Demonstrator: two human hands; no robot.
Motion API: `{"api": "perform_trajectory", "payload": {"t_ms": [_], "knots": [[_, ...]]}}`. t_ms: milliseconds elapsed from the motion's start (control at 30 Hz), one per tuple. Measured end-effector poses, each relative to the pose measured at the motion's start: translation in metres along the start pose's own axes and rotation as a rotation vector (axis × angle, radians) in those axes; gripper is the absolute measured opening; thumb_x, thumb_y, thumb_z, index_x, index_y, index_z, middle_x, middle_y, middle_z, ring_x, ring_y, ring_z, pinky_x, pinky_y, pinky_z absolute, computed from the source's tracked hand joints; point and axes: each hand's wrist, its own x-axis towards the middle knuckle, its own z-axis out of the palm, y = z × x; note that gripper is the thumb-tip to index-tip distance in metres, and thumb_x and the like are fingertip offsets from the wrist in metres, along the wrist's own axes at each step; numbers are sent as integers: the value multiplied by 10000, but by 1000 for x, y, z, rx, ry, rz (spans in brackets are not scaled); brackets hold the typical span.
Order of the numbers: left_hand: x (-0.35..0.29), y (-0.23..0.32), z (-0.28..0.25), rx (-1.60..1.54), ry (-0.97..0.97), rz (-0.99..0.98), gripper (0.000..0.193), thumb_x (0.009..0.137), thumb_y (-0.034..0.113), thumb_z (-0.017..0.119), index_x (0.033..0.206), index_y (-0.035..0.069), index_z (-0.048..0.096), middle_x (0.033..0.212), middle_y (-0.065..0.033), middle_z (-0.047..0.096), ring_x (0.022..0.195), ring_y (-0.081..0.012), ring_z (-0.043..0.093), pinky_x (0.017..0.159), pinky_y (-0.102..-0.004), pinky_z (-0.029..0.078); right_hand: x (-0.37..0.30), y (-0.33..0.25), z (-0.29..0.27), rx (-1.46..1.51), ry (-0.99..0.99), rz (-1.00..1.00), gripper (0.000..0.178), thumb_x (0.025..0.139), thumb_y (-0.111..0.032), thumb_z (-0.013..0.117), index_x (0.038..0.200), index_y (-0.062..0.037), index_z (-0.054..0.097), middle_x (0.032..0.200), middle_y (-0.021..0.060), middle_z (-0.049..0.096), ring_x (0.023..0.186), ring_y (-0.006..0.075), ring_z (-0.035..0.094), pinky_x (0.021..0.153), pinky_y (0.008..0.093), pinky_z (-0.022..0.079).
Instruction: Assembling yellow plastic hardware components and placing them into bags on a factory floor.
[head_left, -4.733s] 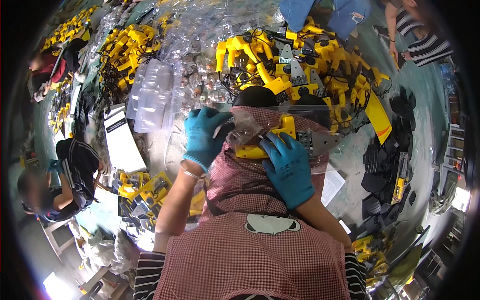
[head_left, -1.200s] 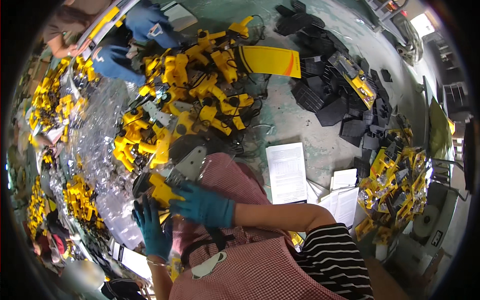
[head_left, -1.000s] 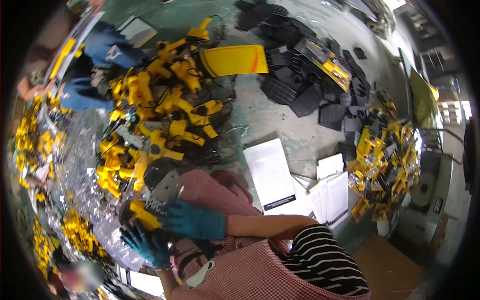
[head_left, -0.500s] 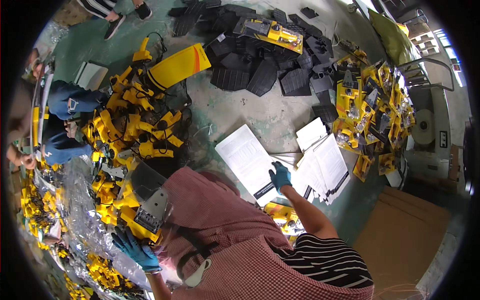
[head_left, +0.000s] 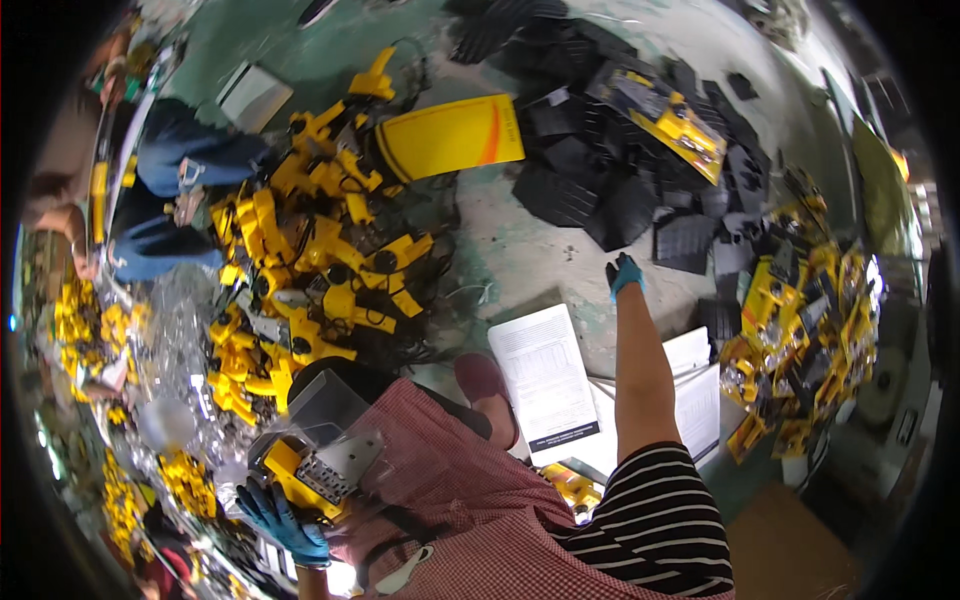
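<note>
My left hand, in a blue glove with dark fingertips, has its fingers spread beside a yellow tool with a grey metal plate. Clear plastic wraps round this tool, which rests against my lap; the hand touches or nearly touches its lower side. My right hand, gloved alike, is stretched far forward over the floor, fingers apart and nothing seen in them. Just beyond it lies a heap of black plastic panels. Below my right forearm are printed sheets, partly hidden by the arm.
A pile of yellow tools with cords spreads at left, a yellow curved card behind it. Packaged yellow tools are heaped at right. One yellow package lies on the black panels. Another person's jeans show at far left.
My right hand has left the printed sheets and reached forward to the near edge of the black panels. My left hand stays beside the wrapped yellow tool. The whole view has shifted.
</note>
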Motion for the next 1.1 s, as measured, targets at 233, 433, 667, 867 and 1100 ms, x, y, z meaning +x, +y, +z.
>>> {"api": "perform_trajectory", "payload": {"t_ms": [233,433,667,867,1100], "knots": [[-34,-3,-27,69,-75,-133,740,941,655,182,1442,164,419,1500,-232,339,1382,-508,256,1102,-645,197,-7,26,64,-281,19,-50,494,992,-401,367,1397,-149,492,1376,47,546,1255,148,463,1121,360,302],[-8,-10,-12,-162,-55,-120,682,942,600,340,1365,90,502,1498,-230,343,1403,-476,239,1129,-623,92,-33,-90,117,-680,-129,-438,469,995,-335,398,1403,-121,485,1400,68,523,1233,167,498,1096,355,339],[1,-2,-31,-217,-12,-236,643,746,617,652,1250,219,618,1460,-147,416,1349,-449,324,1102,-605,213,-188,-104,89,-881,-739,-1168,424,983,-200,471,1378,-51,504,1386,126,528,1152,231,572,998,368,438],[-2,1,-23,-224,122,-254,597,789,618,610,1232,218,621,1409,-127,463,1317,-431,367,1091,-598,235,-501,-53,84,-890,-1489,-750,351,982,-164,441,1236,32,583,1222,115,609,1136,218,562,999,328,410],[2,12,-9,-313,298,-358,486,890,307,548,1337,117,512,1349,-148,516,1305,-411,409,1126,-534,231,-600,62,118,-924,-1803,-1392,273,815,-115,681,1087,-126,677,1018,97,610,929,272,580,809,392,459]]}}
